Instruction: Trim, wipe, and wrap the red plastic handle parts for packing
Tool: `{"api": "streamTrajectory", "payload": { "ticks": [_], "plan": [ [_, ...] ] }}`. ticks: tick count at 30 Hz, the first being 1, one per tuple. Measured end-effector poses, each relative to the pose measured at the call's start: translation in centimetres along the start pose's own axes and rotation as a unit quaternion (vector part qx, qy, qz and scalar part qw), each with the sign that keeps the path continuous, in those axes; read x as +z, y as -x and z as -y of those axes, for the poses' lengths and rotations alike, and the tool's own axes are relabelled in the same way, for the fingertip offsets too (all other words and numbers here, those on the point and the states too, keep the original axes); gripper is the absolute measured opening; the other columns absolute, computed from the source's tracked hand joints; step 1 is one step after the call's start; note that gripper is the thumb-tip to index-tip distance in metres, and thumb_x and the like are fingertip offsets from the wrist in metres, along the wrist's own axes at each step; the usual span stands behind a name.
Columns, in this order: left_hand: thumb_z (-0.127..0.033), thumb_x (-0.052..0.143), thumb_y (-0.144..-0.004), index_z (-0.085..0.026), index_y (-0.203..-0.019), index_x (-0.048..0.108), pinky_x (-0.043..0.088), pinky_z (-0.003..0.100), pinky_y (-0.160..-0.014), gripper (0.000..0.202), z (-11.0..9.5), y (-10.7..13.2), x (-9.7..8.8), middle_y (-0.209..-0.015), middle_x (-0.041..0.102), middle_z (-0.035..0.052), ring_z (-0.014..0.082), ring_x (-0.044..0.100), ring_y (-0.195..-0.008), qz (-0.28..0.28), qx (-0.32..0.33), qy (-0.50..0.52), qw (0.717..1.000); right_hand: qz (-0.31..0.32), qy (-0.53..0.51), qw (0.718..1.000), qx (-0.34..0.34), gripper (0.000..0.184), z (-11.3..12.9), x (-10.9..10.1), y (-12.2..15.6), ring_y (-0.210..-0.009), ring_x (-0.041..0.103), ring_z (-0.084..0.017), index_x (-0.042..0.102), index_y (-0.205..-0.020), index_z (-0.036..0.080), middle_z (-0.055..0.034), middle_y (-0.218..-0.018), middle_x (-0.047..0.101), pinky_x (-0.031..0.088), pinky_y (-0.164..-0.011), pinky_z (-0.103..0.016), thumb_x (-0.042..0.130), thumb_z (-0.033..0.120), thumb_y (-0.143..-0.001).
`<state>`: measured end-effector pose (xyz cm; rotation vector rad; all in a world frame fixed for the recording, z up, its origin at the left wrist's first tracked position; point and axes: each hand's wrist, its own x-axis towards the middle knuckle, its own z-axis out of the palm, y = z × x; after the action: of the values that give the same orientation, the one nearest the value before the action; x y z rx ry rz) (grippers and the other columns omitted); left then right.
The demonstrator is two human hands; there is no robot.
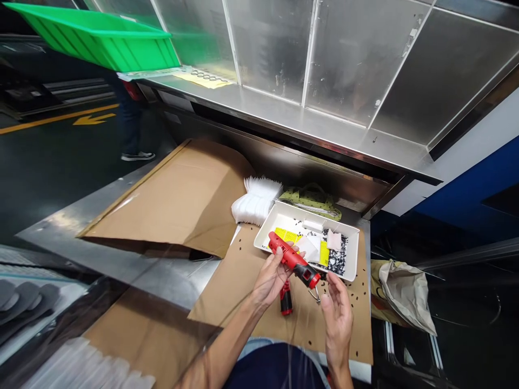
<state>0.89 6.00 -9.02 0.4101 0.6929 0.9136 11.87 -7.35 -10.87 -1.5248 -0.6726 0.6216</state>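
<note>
- Two bare hands worked above the bench (194, 278), in front of the person's dark clothing.
- The left hand (271, 278) had its palm turned up and its fingers and thumb closed around a red-and-black tool body (292, 258), which it held tilted, black end toward the right hand.
- The right hand (338, 310) was loosely open, thumb apart from the slightly bent fingers; it gripped nothing that I could see and hovered just beside the tool's lower end.
- A second red-and-black piece (286, 302) lay on the cardboard sheet (324, 335), partly hidden below the left hand.
- Near the held tool's lower end showed a small metal item (314, 295), too small for me to identify.
- Just beyond the hands sat a white tray (352, 256) with small black bits (337, 260) and yellow labels (324, 253).
- Behind the tray lay a green patterned pouch (310, 201); to its left, a white foam stack (257, 201) stood beside a large cardboard box (170, 200).
- Up on the ledge (275, 111) rested a green bin (133, 51).
</note>
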Motion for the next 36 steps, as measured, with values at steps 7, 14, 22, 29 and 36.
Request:
{"api": "streamTrajectory", "payload": {
  "ticks": [7, 14, 22, 29, 36],
  "plan": [
    [-0.045, 0.074, -0.081, -0.014, -0.116, 0.065, 0.044, 0.043, -0.108, 0.047, 0.0, 0.7, 0.2, -0.115, 0.072, 0.0134, 0.0293, 0.063, -0.118, 0.031, -0.017, -0.013, 0.999, 0.007, 0.097, 0.995, -0.004, 0.053, 1.0, 1.5, -0.1, -0.104, 0.067, -0.028, 0.067, -0.121, 0.018, -0.0128, -0.118, 0.071, 0.051, -0.096, -0.043, 0.075, 0.045, -0.076],
    [-0.045, 0.076, -0.079, -0.026, -0.149, 0.038, 0.042, 0.038, -0.106, 0.082, 1.1, 2.7, -0.5, -0.119, 0.071, 0.0115, 0.0255, 0.063, -0.118, 0.121, -0.047, -0.078, 0.988, 0.164, -0.042, 0.98, 0.108, 0.056, 0.0, 0.8, -0.4, -0.076, 0.072, -0.022, 0.071, -0.102, 0.014, -0.0105, -0.088, 0.076, 0.057, -0.069, -0.032, 0.059, 0.066, -0.082],
    [-0.031, 0.062, -0.092, -0.02, -0.144, 0.045, 0.061, 0.032, -0.081, 0.056, -1.8, 2.4, -0.6, -0.083, 0.074, 0.0055, 0.0223, 0.074, -0.089, 0.007, -0.064, 0.092, 0.994, 0.122, 0.287, 0.946, 0.085, 0.018, -5.6, -4.8, -4.7, -0.073, 0.066, -0.023, 0.071, -0.086, 0.023, -0.0062, -0.084, 0.072, 0.049, -0.073, -0.035, 0.07, 0.037, -0.074],
    [-0.033, 0.034, -0.103, -0.012, -0.136, 0.052, 0.059, 0.022, -0.056, 0.043, -2.4, 3.7, 2.2, -0.097, 0.075, 0.0132, 0.0137, 0.071, -0.063, 0.028, -0.2, 0.129, 0.971, 0.142, 0.368, 0.917, 0.054, 0.006, -9.6, 0.1, -4.1, -0.08, 0.065, -0.022, 0.063, -0.072, 0.021, -0.0071, -0.086, 0.067, 0.044, -0.072, -0.03, 0.066, 0.019, -0.076],
    [-0.031, 0.049, -0.098, -0.005, -0.101, 0.072, 0.054, 0.037, -0.099, 0.035, -1.7, 4.8, 2.9, -0.098, 0.076, 0.0136, 0.0215, 0.073, -0.096, 0.068, -0.258, 0.164, 0.95, 0.058, 0.254, 0.965, 0.006, 0.047, -4.3, -3.8, -3.3, -0.073, 0.068, -0.02, 0.06, -0.113, 0.016, -0.0075, -0.086, 0.069, 0.055, -0.068, -0.032, 0.054, 0.055, -0.086]
  ]
}}
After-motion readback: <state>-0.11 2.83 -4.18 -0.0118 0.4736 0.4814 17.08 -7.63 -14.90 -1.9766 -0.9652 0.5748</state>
